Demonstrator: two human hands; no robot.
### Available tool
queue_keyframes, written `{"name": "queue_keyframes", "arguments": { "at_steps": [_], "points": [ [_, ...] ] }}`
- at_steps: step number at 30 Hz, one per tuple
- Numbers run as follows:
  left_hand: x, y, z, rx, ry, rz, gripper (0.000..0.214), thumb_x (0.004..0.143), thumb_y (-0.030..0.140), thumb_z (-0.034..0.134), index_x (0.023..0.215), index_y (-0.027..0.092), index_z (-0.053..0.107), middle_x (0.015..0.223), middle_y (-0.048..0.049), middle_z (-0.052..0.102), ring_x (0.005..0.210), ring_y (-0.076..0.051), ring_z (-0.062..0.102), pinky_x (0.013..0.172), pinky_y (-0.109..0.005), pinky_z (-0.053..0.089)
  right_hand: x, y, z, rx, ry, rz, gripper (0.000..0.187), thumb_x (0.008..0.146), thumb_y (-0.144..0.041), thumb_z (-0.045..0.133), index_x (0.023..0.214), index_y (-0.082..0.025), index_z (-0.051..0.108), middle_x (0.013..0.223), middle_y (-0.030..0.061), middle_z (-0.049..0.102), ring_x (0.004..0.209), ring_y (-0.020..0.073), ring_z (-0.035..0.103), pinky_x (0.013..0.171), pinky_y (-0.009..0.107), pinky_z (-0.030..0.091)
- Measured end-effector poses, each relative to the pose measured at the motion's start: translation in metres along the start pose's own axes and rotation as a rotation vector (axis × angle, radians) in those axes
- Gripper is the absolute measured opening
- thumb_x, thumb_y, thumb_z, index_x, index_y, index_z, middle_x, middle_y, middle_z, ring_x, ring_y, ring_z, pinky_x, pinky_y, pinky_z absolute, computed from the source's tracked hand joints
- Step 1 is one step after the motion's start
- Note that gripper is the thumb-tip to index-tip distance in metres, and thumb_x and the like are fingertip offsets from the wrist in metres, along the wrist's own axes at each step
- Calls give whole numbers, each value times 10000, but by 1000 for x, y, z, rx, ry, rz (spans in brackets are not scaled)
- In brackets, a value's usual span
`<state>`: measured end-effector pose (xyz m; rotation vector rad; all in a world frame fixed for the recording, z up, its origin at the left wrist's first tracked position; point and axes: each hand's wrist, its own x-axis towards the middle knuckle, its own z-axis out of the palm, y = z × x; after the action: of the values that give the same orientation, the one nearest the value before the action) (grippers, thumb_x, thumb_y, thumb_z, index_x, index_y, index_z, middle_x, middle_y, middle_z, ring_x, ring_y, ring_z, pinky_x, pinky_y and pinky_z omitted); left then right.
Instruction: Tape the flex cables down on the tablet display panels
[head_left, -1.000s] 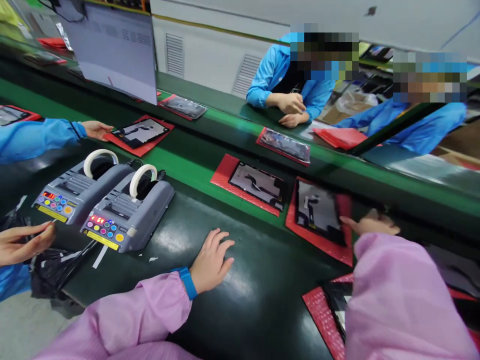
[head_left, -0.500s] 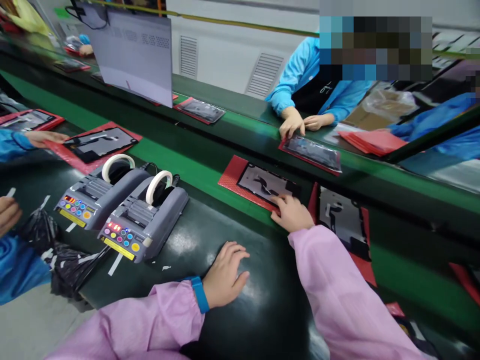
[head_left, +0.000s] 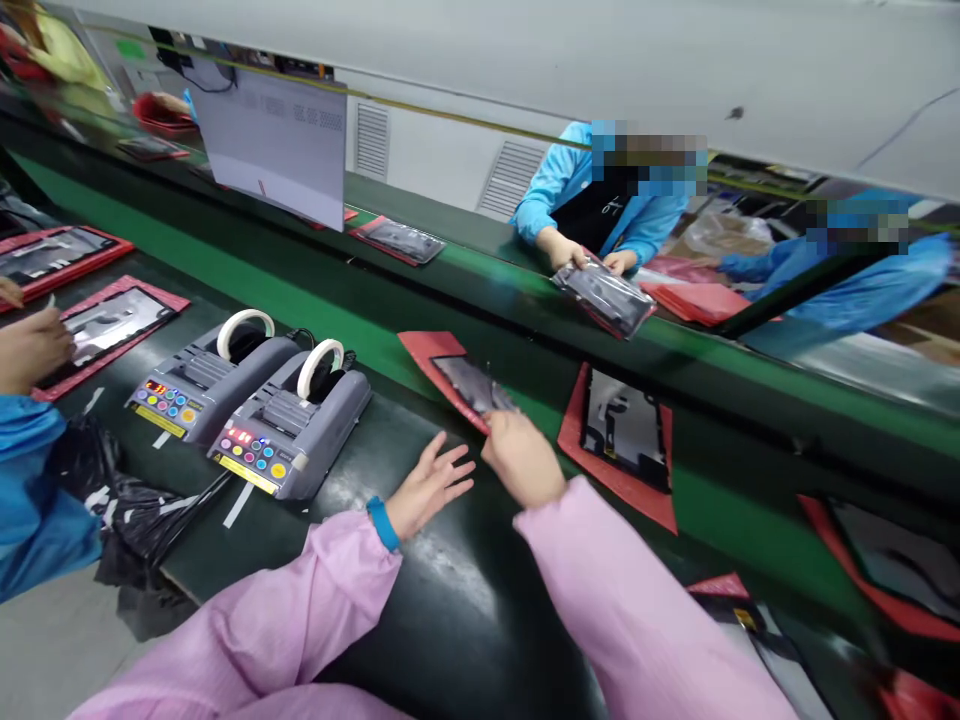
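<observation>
My right hand [head_left: 523,462] is closed on the near edge of a red bubble pouch [head_left: 430,347]. A flat grey panel with a black border [head_left: 471,380] lies on that pouch, which is lifted and tilted at the green belt's near edge. The fingertips on it are partly hidden. Just to the left, my left hand [head_left: 426,492] is held over the dark table, palm partly turned up, fingers spread and nothing in them. To the right on the belt rests another red pouch [head_left: 574,425] carrying a similar panel [head_left: 628,425].
Two grey tape dispensers [head_left: 292,440] with white rolls stand at left, a tape strip hanging from each. A co-worker's hand [head_left: 34,345] is over a panel at far left. Across the belt [head_left: 375,340], a person in blue holds a wrapped panel [head_left: 607,295]. More pouches [head_left: 885,560] lie at right.
My right hand has gone from touching the panel to gripping its pouch, drawing it nearer and tilting it. My left hand has lifted and turned. The person opposite has picked up the wrapped panel.
</observation>
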<state>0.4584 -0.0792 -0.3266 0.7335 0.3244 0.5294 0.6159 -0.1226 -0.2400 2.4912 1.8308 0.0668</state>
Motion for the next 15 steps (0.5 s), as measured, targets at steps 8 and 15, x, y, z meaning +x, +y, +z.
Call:
{"name": "queue_keyframes", "arguments": {
  "at_steps": [8, 15],
  "points": [
    [-9, 3, 3, 33, 262, 6, 672, 610, 199, 827, 1221, 194, 544, 1162, -82, 696, 1068, -258, 663, 989, -429, 501, -93, -13, 20, 502, 271, 154, 410, 867, -501, 585, 1141, -197, 560, 1107, 138, 646, 1014, 300, 615, 886, 451, 480],
    [-52, 0, -8, 109, 43, -282, 605, 576, 194, 826, 1141, 137, 617, 966, -108, 743, 846, -265, 718, 800, -395, 555, -156, 28, 58, 1295, -43, 580, 534, 657, -664, 695, 905, -200, 599, 677, -16, 591, 486, 136, 514, 453, 269, 403]
  ]
}}
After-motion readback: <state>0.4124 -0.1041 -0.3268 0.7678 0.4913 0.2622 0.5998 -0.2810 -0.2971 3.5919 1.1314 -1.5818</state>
